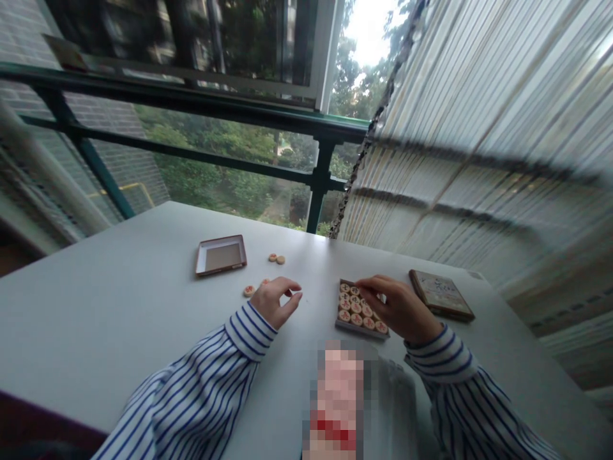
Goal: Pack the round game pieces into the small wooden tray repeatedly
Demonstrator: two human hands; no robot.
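Note:
My right hand (400, 305) reaches over a shallow box (363, 332) at the right of the white table, its bent fingertips at the far row of pieces. Rows of round wooden xiangqi pieces (355, 318) with red and dark characters lie in the box; my fingers cover some. Whatever those fingers hold is hidden. My left hand (278, 301) hovers left of the box, thumb and forefinger apart with nothing between them. Beside it on the tabletop are a loose xiangqi piece (249, 291) and another piece (264, 282), partly covered by the hand.
Two more round pieces (276, 259) lie farther back. An upturned box lid or tray (221, 255) rests at the back left. A flat, book-like box (441, 295) lies beyond my right hand. A blurred-out object (338, 396) is near the front. Railing (316, 185) and curtain (454, 160) border the table (143, 287).

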